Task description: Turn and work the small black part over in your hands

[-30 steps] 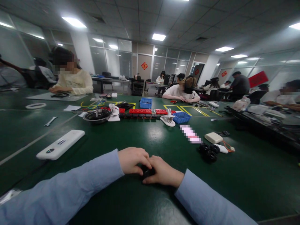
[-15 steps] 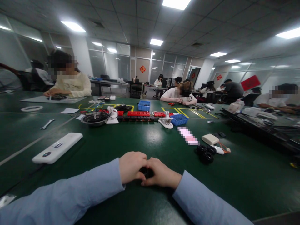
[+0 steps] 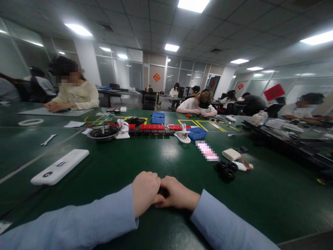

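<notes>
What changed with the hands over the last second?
The left hand has rolled, fingers curling in; its fingertips are hidden now. The small dark part shows less. The camera view shifted slightly. No visible release.

Unchanged: right hand around the part; wrench and black round parts on the table.

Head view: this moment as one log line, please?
left hand: closed on dark object | right hand: closed around it | object: mostly hidden, identity unclear | nearby: black round parts on green table
</notes>
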Tool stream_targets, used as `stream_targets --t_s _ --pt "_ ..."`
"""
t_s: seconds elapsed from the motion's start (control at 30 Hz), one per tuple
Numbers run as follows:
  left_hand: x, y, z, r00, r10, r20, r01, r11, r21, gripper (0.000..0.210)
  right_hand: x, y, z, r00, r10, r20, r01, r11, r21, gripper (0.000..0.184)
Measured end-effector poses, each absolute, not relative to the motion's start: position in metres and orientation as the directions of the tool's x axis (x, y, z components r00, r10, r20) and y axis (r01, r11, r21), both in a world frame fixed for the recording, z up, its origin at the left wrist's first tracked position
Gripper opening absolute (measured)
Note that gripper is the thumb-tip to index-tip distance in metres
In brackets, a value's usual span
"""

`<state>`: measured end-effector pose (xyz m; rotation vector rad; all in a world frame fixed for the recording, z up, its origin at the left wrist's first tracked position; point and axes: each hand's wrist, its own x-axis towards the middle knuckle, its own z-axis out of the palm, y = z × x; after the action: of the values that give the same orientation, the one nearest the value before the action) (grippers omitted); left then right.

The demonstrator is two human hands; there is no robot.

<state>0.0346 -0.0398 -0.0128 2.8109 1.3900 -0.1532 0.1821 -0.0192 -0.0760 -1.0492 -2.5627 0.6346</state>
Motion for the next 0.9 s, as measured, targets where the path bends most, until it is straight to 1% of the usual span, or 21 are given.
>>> stream_targets --t_s 0.17,0.3,0.47,0.7,0.8,0.9 --pt "0.034 -0.038 -0.024 0.585 0.811 0.01 0.809 -0.583 -0.072 0.041 0.182 -0.019 -0.074 -0.685 0.722 0.098 0.6 0.636 -0.486 0.036" --pt "0.031 -0.033 -0.032 0.589 0.804 0.083 0.808 -0.583 -0.086 0.051 0.182 -0.019 -0.073 -0.689 0.721 0.079 0.615 0.638 -0.463 0.037" --pt "0.03 -0.031 -0.029 0.601 0.798 0.054 0.798 -0.595 -0.092 0.063 0.182 -0.018 -0.074 -0.692 0.716 0.092 0.607 0.646 -0.462 0.038" --pt "0.028 -0.027 -0.025 0.598 0.801 0.014 0.797 -0.593 -0.11 0.068 0.182 -0.019 -0.075 -0.672 0.739 0.051 0.649 0.621 -0.438 0.035" --pt "0.021 -0.022 -0.021 0.546 0.838 -0.004 0.835 -0.545 -0.073 0.067 0.183 -0.02 -0.073 -0.662 0.748 0.035 0.66 0.605 -0.446 0.036" --pt "0.012 -0.014 -0.014 0.515 0.857 0.016 0.857 -0.515 0.027 0.057 0.184 -0.021 -0.071 -0.669 0.742 0.048 0.637 0.605 -0.477 0.045"
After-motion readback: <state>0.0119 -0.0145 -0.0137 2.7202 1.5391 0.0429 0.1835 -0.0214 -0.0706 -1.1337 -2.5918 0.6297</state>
